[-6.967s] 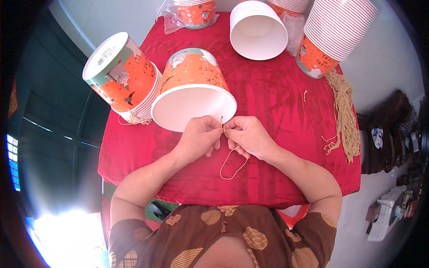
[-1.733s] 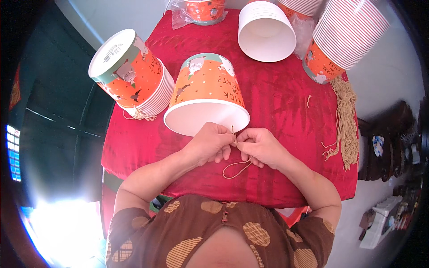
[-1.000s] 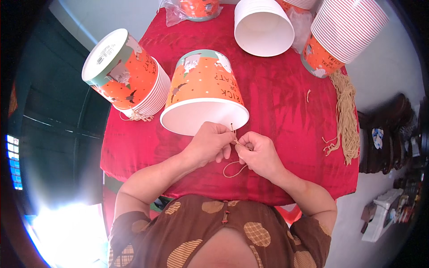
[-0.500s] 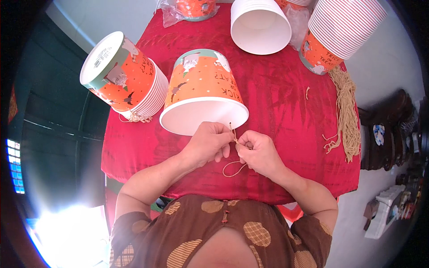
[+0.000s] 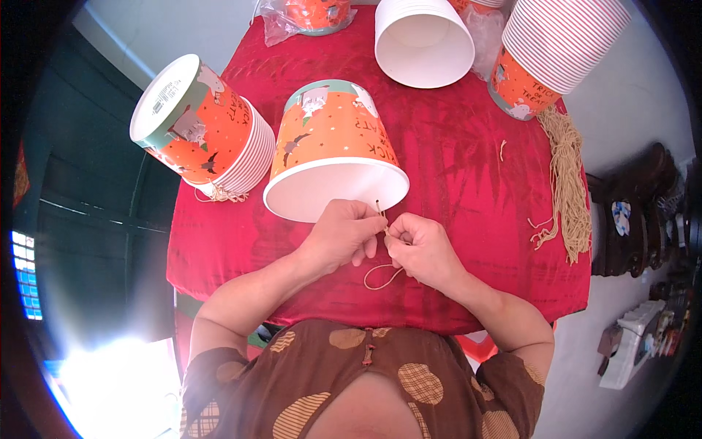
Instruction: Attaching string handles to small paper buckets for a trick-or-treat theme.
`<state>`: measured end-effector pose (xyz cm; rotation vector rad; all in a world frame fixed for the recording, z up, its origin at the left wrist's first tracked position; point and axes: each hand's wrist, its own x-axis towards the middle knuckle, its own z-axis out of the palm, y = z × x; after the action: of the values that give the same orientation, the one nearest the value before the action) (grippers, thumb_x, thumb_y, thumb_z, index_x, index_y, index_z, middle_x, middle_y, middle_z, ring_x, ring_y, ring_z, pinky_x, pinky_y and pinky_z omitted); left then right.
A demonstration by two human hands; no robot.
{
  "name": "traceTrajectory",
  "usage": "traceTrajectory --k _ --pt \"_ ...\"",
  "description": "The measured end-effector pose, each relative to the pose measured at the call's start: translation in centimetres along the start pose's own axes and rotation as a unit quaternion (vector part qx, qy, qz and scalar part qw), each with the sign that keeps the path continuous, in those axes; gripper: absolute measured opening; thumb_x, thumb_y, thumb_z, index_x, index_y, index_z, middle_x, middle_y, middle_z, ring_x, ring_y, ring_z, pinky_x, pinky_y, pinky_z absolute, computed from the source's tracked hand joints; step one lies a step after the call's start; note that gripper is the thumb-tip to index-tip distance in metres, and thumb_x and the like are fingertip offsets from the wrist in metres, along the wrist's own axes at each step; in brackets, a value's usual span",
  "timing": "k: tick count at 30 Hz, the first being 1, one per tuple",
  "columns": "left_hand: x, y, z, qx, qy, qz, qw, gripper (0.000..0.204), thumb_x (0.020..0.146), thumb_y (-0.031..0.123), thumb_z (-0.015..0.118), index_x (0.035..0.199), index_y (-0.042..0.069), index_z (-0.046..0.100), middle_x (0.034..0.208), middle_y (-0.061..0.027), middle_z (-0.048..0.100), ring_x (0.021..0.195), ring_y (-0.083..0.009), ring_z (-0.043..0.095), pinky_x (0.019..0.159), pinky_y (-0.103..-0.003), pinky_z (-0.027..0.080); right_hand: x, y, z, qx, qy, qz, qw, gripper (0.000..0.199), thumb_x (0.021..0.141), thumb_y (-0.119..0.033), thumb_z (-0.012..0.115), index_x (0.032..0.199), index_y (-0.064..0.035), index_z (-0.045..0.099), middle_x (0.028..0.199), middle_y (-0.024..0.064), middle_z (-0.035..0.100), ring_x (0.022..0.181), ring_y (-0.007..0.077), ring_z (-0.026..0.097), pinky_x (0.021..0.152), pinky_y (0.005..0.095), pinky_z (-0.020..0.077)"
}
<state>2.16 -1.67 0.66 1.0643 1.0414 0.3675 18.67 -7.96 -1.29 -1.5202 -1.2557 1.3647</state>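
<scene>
The thumb and forefinger of my left hand (image 5: 344, 233) are pinched together, no gap between them, on thin tan twine (image 5: 374, 288); the other fingers curl loosely below. My right hand (image 5: 426, 252) pinches the same twine just beside, thumb tip to forefinger, the rest folded into the palm. The twine looks fibrous and faintly rough. It runs short and straight from 1 small dark hole inside the rim of the orange tub (image 5: 333, 135) to my fingertips, and a slack loop hangs below my right hand.

The tub is smooth, round and tapered, with a rolled white lip, white inside, bats and ghosts on the orange, and a green band round its base. It lies on its side at the centre of the frame, just beyond my fingers, mouth facing me.

At the left, a nested stack of tubs (image 5: 201, 124) leans base up, with a frayed tuft of twine at its lower rim. At top centre a white tub (image 5: 424, 51) shows its mouth; at upper right stands a tall ribbed stack (image 5: 559, 55), with a thick hank (image 5: 564, 186) of loose strands below it.

Wrinkled red cloth (image 5: 468, 175) covers the table. A dark green wall (image 5: 88, 168) fills the left, glare the lower left, dark furniture (image 5: 632, 219) the right.
</scene>
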Motion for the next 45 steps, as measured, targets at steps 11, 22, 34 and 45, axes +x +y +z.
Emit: traceTrajectory --k 11,22,34,45 --pt "0.2 0.0 0.0 0.006 0.003 0.007 1.0 0.016 0.09 0.014 0.059 0.081 0.001 0.061 0.054 -0.0052 0.058 0.036 -0.009 0.048 0.029 -0.02 0.029 -0.1 -0.3 -0.5 -0.043 -0.015 -0.019 0.999 0.012 0.084 -0.007 0.059 0.08 0.0039 0.062 0.064 0.0084 0.063 0.06 0.0106 0.059 0.053 0.0296 0.0467" --pt "-0.1 0.2 0.0 0.01 0.006 0.004 1.0 0.016 0.089 0.013 0.061 0.08 0.001 0.061 0.054 -0.0051 0.058 0.036 -0.0085 0.048 0.03 -0.02 0.03 -0.5 -1.4 -0.8 0.02 -0.04 0.045 0.998 0.017 0.093 -0.011 0.053 0.083 0.0024 0.059 0.059 0.007 0.061 0.045 0.009 0.053 0.038 0.0269 0.0411" --pt "-0.2 0.1 0.1 0.016 0.003 0.01 1.0 0.016 0.089 0.014 0.061 0.079 0.001 0.061 0.054 -0.0046 0.058 0.036 -0.0081 0.048 0.03 -0.02 0.029 -0.4 -1.2 -0.5 0.03 -0.029 0.044 0.998 0.01 0.085 -0.005 0.056 0.08 0.0024 0.059 0.065 0.0055 0.061 0.058 0.0092 0.059 0.049 0.0273 0.0468" --pt "0.1 -0.2 0.0 0.018 0.004 0.018 1.0 0.015 0.089 0.014 0.06 0.081 0.002 0.06 0.054 -0.005 0.057 0.036 -0.0088 0.048 0.03 -0.02 0.029 -0.2 -0.6 -0.4 -0.025 -0.004 0.01 1.0 0.008 0.077 -0.003 0.059 0.073 0.0026 0.056 0.063 0.0086 0.06 0.061 0.0111 0.058 0.053 0.0312 0.0468"
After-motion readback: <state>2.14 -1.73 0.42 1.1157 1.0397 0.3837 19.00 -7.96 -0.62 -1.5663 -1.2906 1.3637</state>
